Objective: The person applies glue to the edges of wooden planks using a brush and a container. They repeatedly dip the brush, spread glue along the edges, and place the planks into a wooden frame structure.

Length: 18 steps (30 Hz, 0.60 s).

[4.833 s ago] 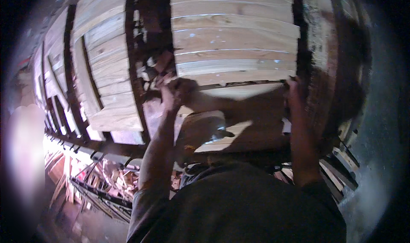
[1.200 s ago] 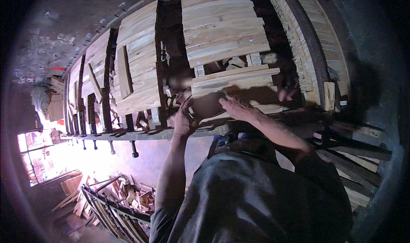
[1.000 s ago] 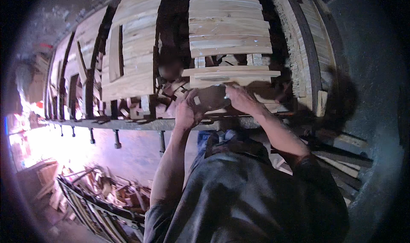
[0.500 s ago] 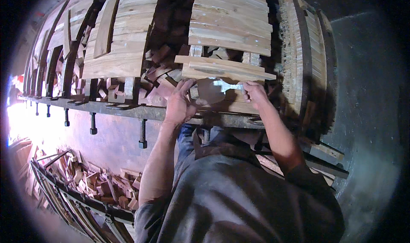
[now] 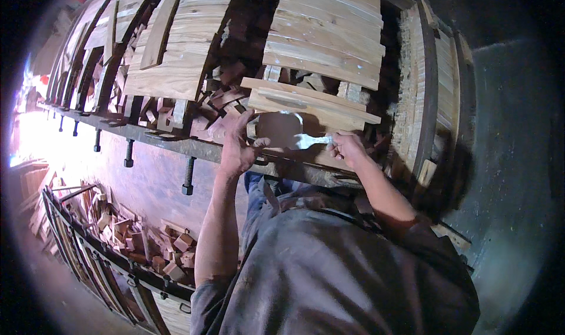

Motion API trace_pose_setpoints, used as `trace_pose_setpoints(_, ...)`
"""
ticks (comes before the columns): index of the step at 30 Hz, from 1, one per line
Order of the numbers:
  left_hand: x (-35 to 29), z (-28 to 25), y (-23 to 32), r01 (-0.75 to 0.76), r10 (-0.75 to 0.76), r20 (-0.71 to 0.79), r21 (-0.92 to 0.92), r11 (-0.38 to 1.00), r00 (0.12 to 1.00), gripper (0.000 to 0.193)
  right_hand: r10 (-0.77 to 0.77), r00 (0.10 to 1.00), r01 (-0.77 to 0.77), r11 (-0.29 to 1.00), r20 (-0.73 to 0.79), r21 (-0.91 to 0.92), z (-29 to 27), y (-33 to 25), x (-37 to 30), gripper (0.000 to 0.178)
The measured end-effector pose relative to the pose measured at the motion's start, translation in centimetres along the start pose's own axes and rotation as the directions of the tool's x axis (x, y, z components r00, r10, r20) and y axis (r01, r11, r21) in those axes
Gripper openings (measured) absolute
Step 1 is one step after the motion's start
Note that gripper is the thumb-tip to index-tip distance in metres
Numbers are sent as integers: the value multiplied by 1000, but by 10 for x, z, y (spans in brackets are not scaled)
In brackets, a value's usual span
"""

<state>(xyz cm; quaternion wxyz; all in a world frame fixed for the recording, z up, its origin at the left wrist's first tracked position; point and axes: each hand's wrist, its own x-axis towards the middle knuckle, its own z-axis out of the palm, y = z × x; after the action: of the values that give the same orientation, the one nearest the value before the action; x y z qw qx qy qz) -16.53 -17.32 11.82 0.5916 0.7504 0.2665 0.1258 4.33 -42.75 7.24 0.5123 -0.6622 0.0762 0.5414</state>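
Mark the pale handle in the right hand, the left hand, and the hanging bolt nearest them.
Pale handle (image 5: 315, 141): head view, middle of its shaft.
Left hand (image 5: 238, 149): head view, middle of the hand.
Bolt (image 5: 188, 176): head view, threaded shaft.

two bare hands (image 5: 237, 151), one pale hand tool (image 5: 315, 141), one metal-framed bin (image 5: 99, 250)

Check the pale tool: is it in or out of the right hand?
In: the right hand has its fingers closed on the narrow end of the pale tool.

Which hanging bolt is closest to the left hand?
The rightmost clearly visible bolt, under the rail: it looks biggest, and the others hang farther left, away from the left hand.
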Motion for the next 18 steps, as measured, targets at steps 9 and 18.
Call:
trace_pose_setpoints(9,-14,-4,37,6,7,-75,174,985,997,69,-226,974,218,960,24,177,18,-61,25,15)
trace_pose_setpoints(18,-7,1,7,87,-79,-115,58,995,990,70,-551,827,508,819,-114,-266,90,-92,77,23)
